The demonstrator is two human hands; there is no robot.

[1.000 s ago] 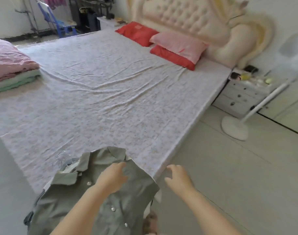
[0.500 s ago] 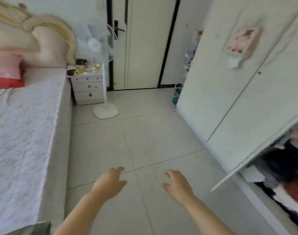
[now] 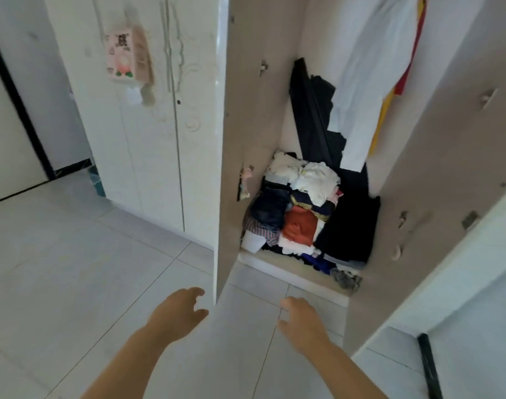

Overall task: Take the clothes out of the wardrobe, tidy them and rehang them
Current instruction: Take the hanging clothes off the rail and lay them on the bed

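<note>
The white wardrobe [image 3: 263,116] stands in front of me with both doors swung out. On its floor lies a jumbled pile of clothes [image 3: 300,214], white, orange, navy and black. Above the pile hang a white garment [image 3: 369,82], a dark garment [image 3: 312,110] and something red and yellow [image 3: 401,82] behind them. My left hand [image 3: 177,315] and my right hand [image 3: 303,321] are held out low over the floor tiles, fingers spread, holding nothing, short of the wardrobe's base.
The left wardrobe door [image 3: 221,156] stands edge-on just above my left hand. The right door [image 3: 436,197] angles out on my right. Closed wardrobe doors [image 3: 148,125] carry a pink box [image 3: 128,56]. A doorway [image 3: 13,125] is far left. Pale tiles [image 3: 73,269] cover the floor.
My view has swung right, from the bed and the grey-green shirt on it, across the room, to the open wardrobe. My left hand left the shirt; both hands stay empty.
</note>
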